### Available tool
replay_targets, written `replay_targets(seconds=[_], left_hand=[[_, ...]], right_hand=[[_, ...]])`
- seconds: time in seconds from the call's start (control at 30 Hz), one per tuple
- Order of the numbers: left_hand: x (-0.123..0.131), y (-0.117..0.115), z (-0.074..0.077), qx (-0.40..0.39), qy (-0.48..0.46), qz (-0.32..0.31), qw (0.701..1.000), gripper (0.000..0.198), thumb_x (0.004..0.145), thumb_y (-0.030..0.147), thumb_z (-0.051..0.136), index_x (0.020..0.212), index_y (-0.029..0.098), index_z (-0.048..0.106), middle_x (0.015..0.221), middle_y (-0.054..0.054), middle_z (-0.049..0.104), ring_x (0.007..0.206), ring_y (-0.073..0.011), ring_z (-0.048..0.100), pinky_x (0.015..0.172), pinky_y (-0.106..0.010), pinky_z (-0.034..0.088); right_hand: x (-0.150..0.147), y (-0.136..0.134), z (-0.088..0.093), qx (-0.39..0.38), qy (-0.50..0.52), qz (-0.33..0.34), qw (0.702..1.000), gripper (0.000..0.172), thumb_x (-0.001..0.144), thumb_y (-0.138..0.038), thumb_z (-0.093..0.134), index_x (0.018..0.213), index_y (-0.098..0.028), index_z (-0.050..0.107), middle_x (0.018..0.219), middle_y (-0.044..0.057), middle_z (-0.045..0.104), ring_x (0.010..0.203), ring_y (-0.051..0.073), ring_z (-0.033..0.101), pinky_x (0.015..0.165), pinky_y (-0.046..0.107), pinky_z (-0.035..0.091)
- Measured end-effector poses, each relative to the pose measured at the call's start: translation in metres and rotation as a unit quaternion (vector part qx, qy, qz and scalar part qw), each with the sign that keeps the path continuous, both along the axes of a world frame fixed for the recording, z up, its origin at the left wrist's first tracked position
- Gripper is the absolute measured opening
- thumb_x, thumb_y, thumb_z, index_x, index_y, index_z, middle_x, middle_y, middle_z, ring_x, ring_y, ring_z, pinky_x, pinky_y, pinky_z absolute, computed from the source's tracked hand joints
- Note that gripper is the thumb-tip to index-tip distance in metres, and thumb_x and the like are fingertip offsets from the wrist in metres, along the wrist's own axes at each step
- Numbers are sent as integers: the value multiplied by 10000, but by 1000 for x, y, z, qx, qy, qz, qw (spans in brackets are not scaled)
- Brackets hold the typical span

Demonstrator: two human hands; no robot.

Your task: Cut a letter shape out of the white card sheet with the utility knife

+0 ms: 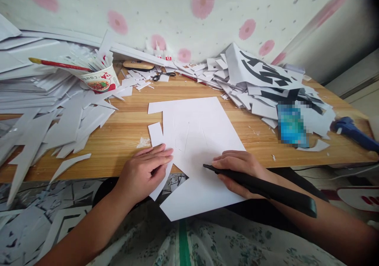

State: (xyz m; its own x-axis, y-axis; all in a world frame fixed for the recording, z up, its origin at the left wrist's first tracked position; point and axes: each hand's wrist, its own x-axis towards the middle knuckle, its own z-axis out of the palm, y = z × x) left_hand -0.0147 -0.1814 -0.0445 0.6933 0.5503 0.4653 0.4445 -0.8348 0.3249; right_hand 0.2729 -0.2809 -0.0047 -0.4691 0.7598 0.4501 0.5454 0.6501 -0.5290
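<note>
Left hand: Your left hand lies over a loose white strip beside the sheet's left edge, fingers extended side by side and slightly bent, not closed around anything.
Right hand: Your right hand is wrapped around a black knife-like tool, its narrow tip pointing left, its thick end lying over your forearm.
Tool tip: It is over the sheet's middle; whether it touches, you cannot tell.
Sheet: The white board sheet lies between your hands on the wooden table, its notched near end extending past the table edge. Thin curved lines mark its surface.
Small offcut: A rectangular white piece lies just beyond your left fingertips.
Left side: A printed paper cup holds white strips and a red-and-yellow rod, near piled white offcuts.
Rear: Black-handled scissors lie among scraps.
Right side: A sheet with black characters tops another pile; a blue tool lies farther right.
</note>
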Motion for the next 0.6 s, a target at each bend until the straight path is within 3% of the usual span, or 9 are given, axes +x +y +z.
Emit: replay_targets(seconds=[0.5, 0.6], left_hand=[[1, 1, 0, 18, 0, -4, 1000, 251, 877, 138, 522, 1032, 248, 685, 1131, 24, 715, 1125, -195, 651, 953, -433, 564], [1, 0, 2, 15, 5, -1, 1000, 246, 879, 146, 520, 1033, 243, 687, 1137, 23, 712, 1133, -200, 647, 964, -436, 565]], right_hand=[[6, -7, -7, -48, 26, 4, 999, 275, 848, -123, 559, 1112, -177, 610, 897, 111, 714, 791, 210, 681, 657, 319, 541], [11, -11, -10, -75, 107, -55, 990, 255, 844, -150, 606, 1084, -214, 663, 901, 82, 729, 769, 194, 689, 636, 301, 539]])
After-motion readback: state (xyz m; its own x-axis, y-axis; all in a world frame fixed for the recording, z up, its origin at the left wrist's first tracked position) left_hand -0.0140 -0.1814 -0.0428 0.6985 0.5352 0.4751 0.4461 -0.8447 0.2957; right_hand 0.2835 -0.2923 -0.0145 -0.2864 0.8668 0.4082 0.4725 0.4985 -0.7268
